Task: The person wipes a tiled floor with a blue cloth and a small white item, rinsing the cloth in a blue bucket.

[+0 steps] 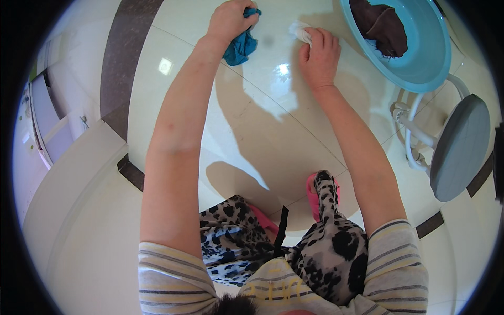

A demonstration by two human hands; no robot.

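Observation:
Crumpled teal cloth (241,48) is bunched in my left hand (230,19), with its loose end hanging below the fingers. To the right, my right hand (322,53) grips a wad of white tissue or cloth (301,31); most of the wad shows past the fingertips. Both hands are stretched far forward over the glossy cream floor tiles (271,86). Whether either piece presses on the tile cannot be told for certain. A light blue plastic basin (423,65) stands to the right of my right hand, holding a dark brown cloth (388,29) with a frayed edge.
A folding stool or chair with a round grey seat (460,149) and white tubular legs (413,130) is by the basin. A dark tile border (118,67) runs along the left. My feet in pink slippers (313,201) are on the floor below. White furniture (78,169) curves at left.

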